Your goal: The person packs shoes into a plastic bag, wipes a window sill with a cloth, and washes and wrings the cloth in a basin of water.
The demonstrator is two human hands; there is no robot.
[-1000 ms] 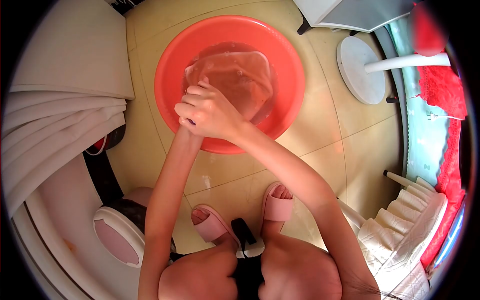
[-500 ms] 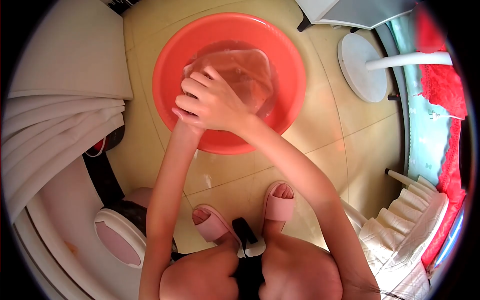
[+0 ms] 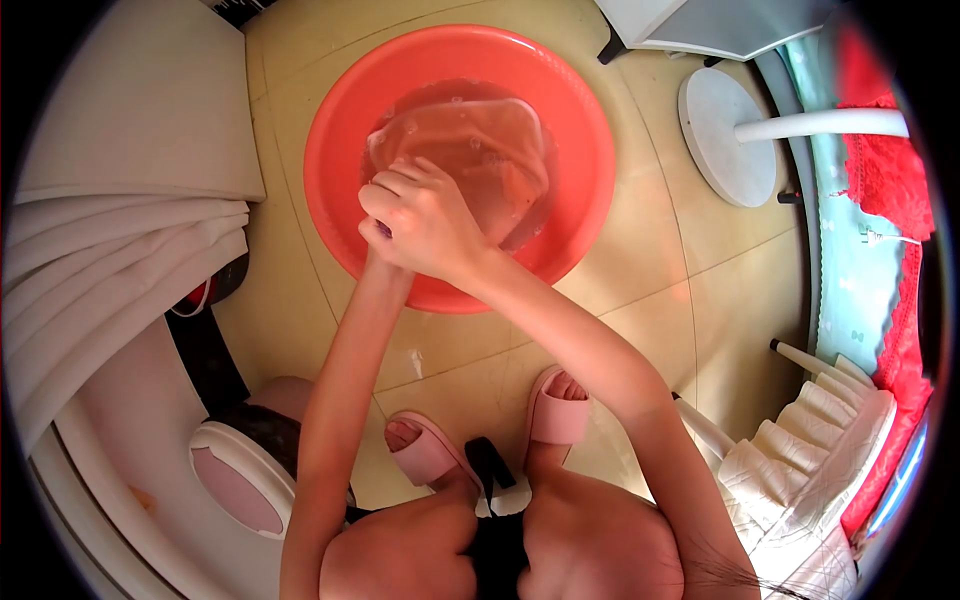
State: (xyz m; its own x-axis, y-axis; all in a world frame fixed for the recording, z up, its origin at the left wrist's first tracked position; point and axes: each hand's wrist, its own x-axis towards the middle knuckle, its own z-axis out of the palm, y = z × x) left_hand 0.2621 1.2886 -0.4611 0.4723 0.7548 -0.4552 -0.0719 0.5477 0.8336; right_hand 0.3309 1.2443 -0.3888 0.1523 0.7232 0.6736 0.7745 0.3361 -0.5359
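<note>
A large red basin of water stands on the floor in front of me. Pale, sheer-looking cloth lies submerged in it. Over the basin's near left side, my right hand is closed, its fingers curled over my left hand. Most of the left hand is hidden beneath it, so its fingers cannot be made out. A small dark purple spot shows between the hands; what it is remains unclear.
Pink slippers are on my feet on the tiled floor. White draped fabric hangs at the left. To the right are a round white base with a pole, a ruffled white cover and red lace cloth.
My right hand has shifted slightly down, and its fingers have curled more tightly over the left hand. The left thumb that showed at the side has changed position.
</note>
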